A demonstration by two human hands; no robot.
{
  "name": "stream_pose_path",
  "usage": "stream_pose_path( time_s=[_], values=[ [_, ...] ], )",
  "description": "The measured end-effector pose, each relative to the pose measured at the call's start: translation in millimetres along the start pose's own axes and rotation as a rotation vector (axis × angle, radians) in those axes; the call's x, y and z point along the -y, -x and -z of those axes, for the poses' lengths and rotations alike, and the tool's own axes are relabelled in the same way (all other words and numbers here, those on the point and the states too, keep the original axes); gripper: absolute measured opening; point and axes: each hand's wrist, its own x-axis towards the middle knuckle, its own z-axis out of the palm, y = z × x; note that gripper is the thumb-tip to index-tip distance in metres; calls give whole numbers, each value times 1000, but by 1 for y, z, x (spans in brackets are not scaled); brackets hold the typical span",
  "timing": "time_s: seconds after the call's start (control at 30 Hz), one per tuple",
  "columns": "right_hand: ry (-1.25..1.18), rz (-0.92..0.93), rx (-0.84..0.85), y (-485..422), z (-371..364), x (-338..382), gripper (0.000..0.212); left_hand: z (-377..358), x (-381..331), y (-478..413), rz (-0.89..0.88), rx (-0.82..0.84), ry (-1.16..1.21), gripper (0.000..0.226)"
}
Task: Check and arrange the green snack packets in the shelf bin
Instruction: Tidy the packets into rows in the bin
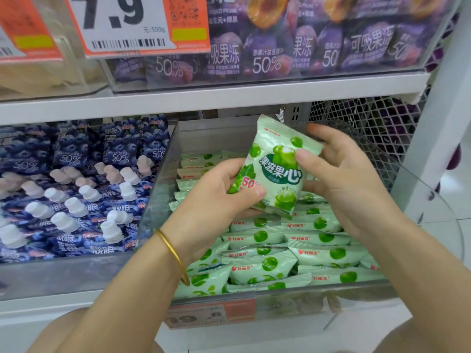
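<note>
So the bin (158, 200) is a clear plastic one on the lower shelf, full of pale green packets (267, 250) lying in overlapping rows, mostly crosswise with their red logos showing. One packet (277, 164) is held up over the middle of that pile, clear of the rest, with its printed front to the camera. Its long axis runs from lower left to upper right, so the crimped top edge points up and a bit right, toward the back of the bin. The left grip (219, 189) pinches the lower left corner, thumb flat across the front and fingers curled behind. The right grip (339, 174) has the upper right edge, thumb pressed on the front and fingers wrapped round the back. There's a gold bangle (173, 253) on the left wrist. Both forearms reach in over the bin's front wall and cover part of the pile. Next door on the left is a bin of blue pouches (76, 187) with white caps, touching the green bin's side wall. Above, past the white shelf board (204, 98), sit purple pouches (280, 47) behind a big price tag (122, 24) reading 7.9. A white mesh (369, 118) panel stands behind the right grip, and a smaller orange tag (211, 314) hangs on the bin's front, blurry.
</note>
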Motion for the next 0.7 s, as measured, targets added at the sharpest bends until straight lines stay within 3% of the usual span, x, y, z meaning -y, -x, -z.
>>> stream_pose_path(
  time_s=[0.23, 0.37, 0.43, 0.5, 0.57, 0.7],
  values=[
    [-139, -30, 44, 1, 1, 4, 17, 2, 1, -2, -31, 84, 70, 47],
    [-72, -41, 135, -3, 11, 9, 33, 2, 2, -4, -71, 60, -19, 44],
    [82, -32, 257, -7, 20, 16, 47, 0, 2, -6, -137, 26, -122, 45],
    [225, -2, 318, -10, 26, 23, 44, -3, 1, -10, -197, -10, -205, 45],
    [257, 92, 235, -12, 28, 26, 29, -7, 1, -15, -245, -86, -256, 44],
    [390, 323, -21, -17, 34, 23, 30, -6, 4, -27, -257, -284, -543, 48]
  ],
)
